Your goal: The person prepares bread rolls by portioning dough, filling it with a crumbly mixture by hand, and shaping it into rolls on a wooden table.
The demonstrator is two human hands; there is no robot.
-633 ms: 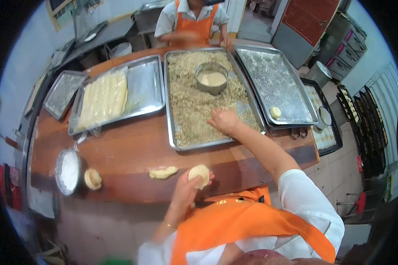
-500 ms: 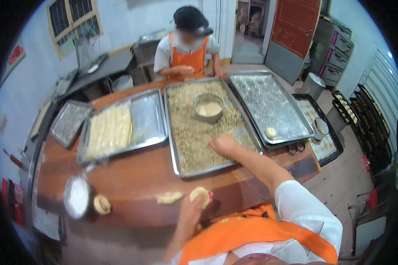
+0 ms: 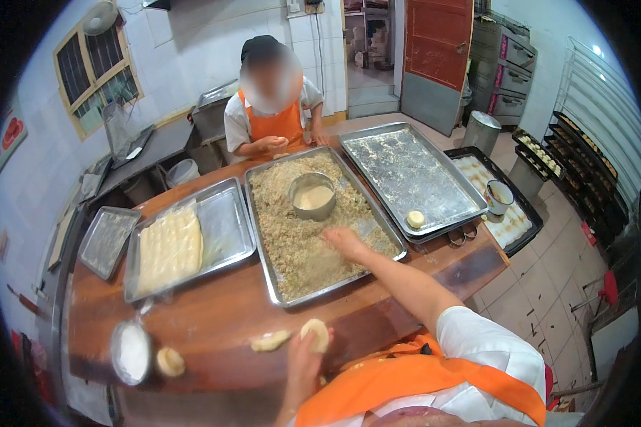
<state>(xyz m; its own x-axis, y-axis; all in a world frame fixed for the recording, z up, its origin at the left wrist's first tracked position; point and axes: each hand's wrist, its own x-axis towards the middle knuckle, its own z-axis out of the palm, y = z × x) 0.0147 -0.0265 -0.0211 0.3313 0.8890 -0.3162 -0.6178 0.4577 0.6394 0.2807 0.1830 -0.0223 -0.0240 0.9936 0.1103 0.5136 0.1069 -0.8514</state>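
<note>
My left hand [image 3: 304, 356] is closed around a flat, pale dough round [image 3: 315, 334] at the table's near edge. Beside it on the wood lies an elongated dough piece [image 3: 271, 341]. My right arm stretches over the large metal tray [image 3: 286, 302] in the middle. There my right hand [image 3: 345, 243] presses into crumbly, tan filling [image 3: 295, 249], its fingers curled together and partly hidden in it. Just beyond that hand, a round metal bowl [image 3: 313, 208] holding a pale, fine substance sits in the filling.
Left stands a tray [image 3: 229, 213] with pale dough strips [image 3: 169, 249]. A bowl of white powder [image 3: 132, 354] and a dough lump [image 3: 170, 361] lie near left. The right tray [image 3: 406, 164] bears one small dough round [image 3: 415, 219]. Across the table sits a co-worker [image 3: 272, 121].
The whole view has shifted as my head moved. My right hand has moved slightly toward the bowl in the filling. Opposite me, the co-worker's hand has changed position. The left hand keeps its dough round.
</note>
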